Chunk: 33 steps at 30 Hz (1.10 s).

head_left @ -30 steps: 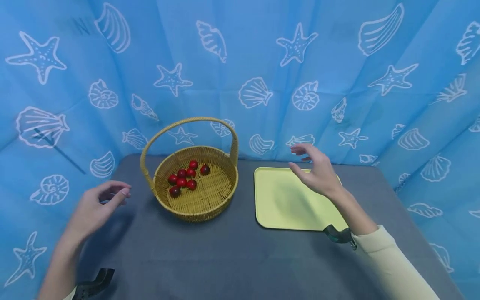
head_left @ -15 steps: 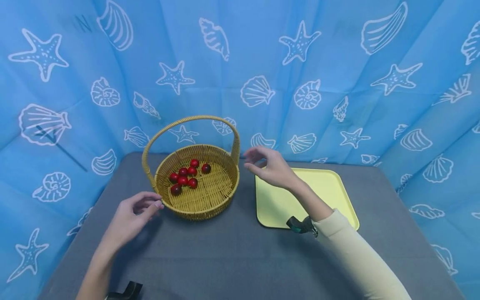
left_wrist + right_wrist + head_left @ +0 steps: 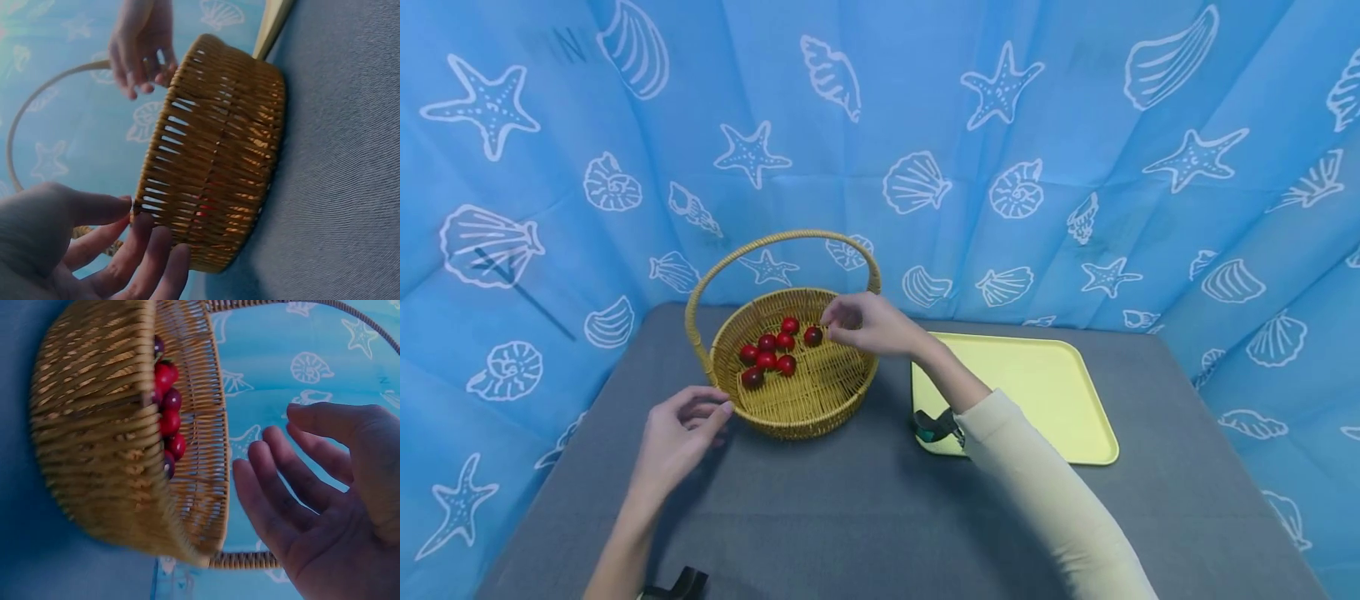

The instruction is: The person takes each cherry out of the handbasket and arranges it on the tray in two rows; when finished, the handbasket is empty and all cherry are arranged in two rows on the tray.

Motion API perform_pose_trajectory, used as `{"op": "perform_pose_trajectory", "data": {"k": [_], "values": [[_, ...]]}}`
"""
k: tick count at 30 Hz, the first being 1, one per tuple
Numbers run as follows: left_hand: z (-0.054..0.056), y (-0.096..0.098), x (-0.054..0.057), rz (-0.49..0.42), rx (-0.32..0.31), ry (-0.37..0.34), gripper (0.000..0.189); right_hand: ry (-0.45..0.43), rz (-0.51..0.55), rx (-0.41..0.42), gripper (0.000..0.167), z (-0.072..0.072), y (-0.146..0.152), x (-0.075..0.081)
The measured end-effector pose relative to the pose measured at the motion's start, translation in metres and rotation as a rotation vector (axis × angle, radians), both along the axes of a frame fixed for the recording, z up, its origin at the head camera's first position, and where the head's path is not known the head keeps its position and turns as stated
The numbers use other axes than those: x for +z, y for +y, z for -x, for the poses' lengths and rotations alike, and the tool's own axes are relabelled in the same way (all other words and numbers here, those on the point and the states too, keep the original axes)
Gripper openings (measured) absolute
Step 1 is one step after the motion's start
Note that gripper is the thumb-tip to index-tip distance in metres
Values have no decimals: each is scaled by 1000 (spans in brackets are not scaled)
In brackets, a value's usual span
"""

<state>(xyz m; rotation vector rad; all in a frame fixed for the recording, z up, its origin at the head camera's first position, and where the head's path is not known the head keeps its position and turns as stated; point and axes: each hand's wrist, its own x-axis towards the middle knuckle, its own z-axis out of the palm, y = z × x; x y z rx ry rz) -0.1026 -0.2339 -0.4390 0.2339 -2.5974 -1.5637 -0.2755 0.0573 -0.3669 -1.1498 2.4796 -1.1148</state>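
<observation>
A round wicker basket (image 3: 801, 408) with a tall arched handle stands on the left half of the table, several red and dark cherries (image 3: 766, 360) lying in it. At the basket's left rim is my left hand (image 3: 681, 437); its thumb and fingertips pinch the rim in the left wrist view. My right hand (image 3: 876, 325) hovers over the right part of the basket, near the rightmost dark cherry (image 3: 813, 336). Its fingers are loosely bent and hold nothing, and in the right wrist view a gap separates them from the cherries.
A pale yellow rectangular tray (image 3: 1022, 392) lies to the right of the basket, partly under my right forearm. Grey cloth (image 3: 820, 517) covers the table. A blue curtain (image 3: 925, 100) with shell and starfish prints hangs behind and at both sides.
My right hand has moved left from above the tray to above the basket. The left hand has come right to the basket's rim. Basket, cherries and tray have stayed in place.
</observation>
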Motion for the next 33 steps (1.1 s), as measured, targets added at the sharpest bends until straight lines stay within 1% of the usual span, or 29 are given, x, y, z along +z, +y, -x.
{"op": "perform_pose_trajectory", "data": {"k": [2, 6, 10, 16, 19, 21, 24, 29, 33], "values": [[1, 2, -1, -13, 16, -1, 34, -28, -19, 7, 19, 5, -9, 2], [3, 3, -3, -34, 27, -5, 35, -104, -32, 9, 23, 15, -24, 2], [4, 4, -5, -45, 32, -13, 35, -196, -43, -33, 23, 24, -36, -4], [4, 4, -8, -52, 30, 4, 37, -343, 3, -107, 23, 34, -51, -18], [4, 4, -8, -57, 37, 0, 37, -371, 19, -148, 25, 36, -58, -23], [4, 4, -8, -52, 43, -10, 38, -375, 15, -175, 26, 36, -62, -26], [4, 4, -9, -42, 47, -18, 37, -408, 12, -209, 29, 37, -64, -30], [4, 4, -8, -40, 54, -11, 34, -465, -7, -233, 32, 39, -64, -38], [4, 4, -6, -33, 58, -13, 34, -490, -34, -239, 35, 41, -63, -45]]}}
